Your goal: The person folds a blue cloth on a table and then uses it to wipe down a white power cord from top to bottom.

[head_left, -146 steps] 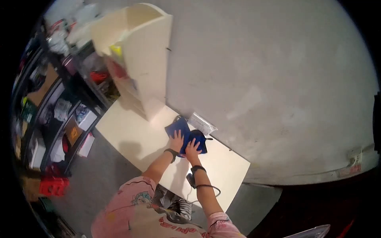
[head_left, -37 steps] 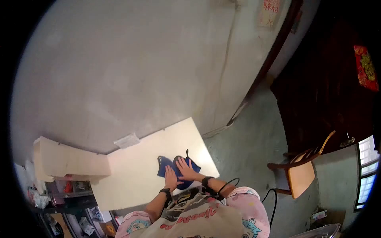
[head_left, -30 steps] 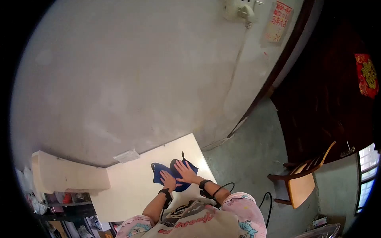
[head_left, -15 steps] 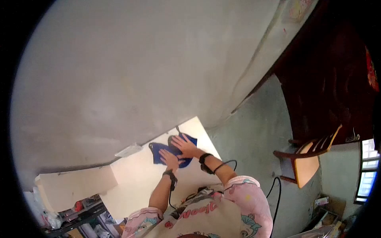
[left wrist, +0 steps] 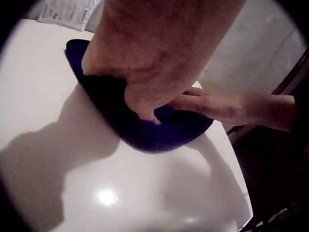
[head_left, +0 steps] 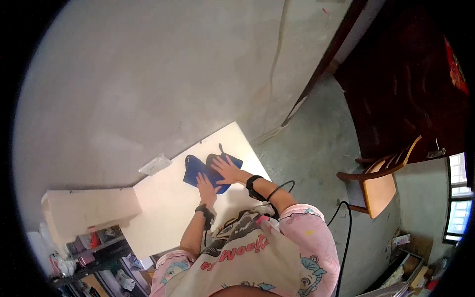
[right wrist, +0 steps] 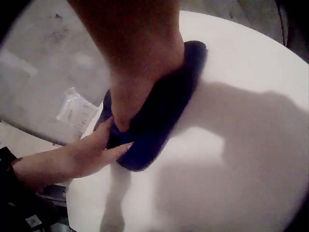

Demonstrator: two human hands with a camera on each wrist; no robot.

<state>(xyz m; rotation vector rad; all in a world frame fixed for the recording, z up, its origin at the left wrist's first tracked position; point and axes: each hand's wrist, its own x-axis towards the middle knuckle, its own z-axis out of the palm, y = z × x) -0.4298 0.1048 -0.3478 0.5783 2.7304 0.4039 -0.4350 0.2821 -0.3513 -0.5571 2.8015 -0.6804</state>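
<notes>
Blue cloth (head_left: 192,172) flat on desk (head_left: 158,208). Left hand (head_left: 207,192), right hand (head_left: 227,171) both pressing on cloth; grip of each open, fingers spread, nothing clasped. Dark loop (head_left: 221,148) extends beyond right fingers. Clear packet (head_left: 155,164) beside wall-side desk edge, apart from cloth.

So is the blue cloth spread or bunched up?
Spread: the blue cloth lies flat on the table, left hand and right hand open on top. Any fold underneath: cannot tell.

Pink cartoon-print sleeves (head_left: 309,232), beige red-lettered front (head_left: 235,270), black cabled wristbands (head_left: 254,188).
</notes>
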